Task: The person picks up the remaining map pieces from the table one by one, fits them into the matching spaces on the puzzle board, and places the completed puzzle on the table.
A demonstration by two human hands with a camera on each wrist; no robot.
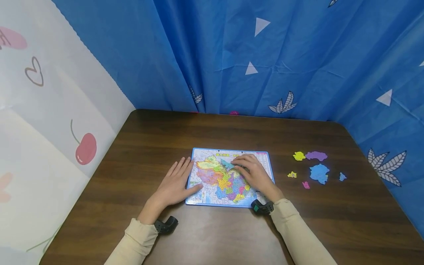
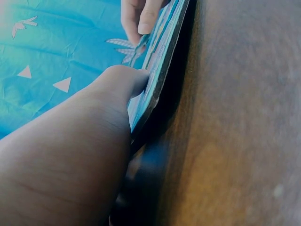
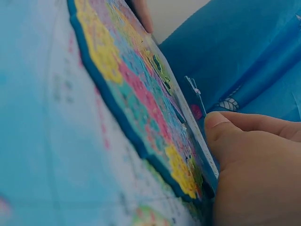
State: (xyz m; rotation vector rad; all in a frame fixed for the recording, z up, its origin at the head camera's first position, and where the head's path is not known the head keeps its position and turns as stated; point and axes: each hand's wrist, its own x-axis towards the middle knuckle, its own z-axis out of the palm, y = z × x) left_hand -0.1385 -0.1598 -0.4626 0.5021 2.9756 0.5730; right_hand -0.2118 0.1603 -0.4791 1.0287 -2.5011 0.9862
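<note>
A map jigsaw board (image 1: 208,200) with a light-blue border lies on the table, many coloured pieces set in it. My left hand (image 1: 173,186) rests flat at its left side, fingers straight, thumb (image 2: 138,77) over the board's edge. Above the upper middle of the map, my right hand (image 1: 253,172) pinches a teal puzzle piece (image 1: 226,163) between thumb and fingers. From the right wrist, that piece (image 3: 197,92) appears thin and edge-on, tilted up from the board. Whether its lower edge touches the board I cannot tell.
Right of the board lie loose pieces: a purple one (image 1: 317,155), a yellow one (image 1: 299,156), a large blue one (image 1: 319,173), a small yellow one (image 1: 292,174), a pink one (image 1: 306,185) and a small blue one (image 1: 342,176). A blue curtain (image 1: 225,55) hangs behind the table (image 1: 159,129).
</note>
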